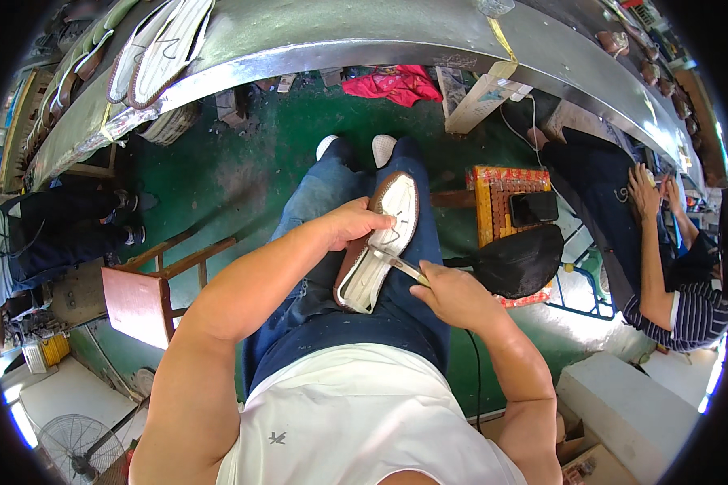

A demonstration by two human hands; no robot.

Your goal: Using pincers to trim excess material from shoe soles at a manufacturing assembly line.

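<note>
A white and brown moccasin-style shoe (398, 204) lies slantwise across my thighs, its toe pointing away from me. It has pale upper material, a brown edge and a dark thread or lace across its middle. My left hand (353, 224) grips the shoe's left side, thumb pressed on the white top. In my right hand (453, 295) is a slim metal hand tool (398, 263), its kind not clear. The tool's far end touches or lies just over the shoe's opening; I cannot tell which.
Ahead runs a metal-edged workbench (332, 56), with more white shoes (166, 52) at its left. A wooden stool (137, 303) stands left. At right are a beaded seat (493, 202), a phone (534, 208) and a black cloth item (519, 263). Other people sit on both sides.
</note>
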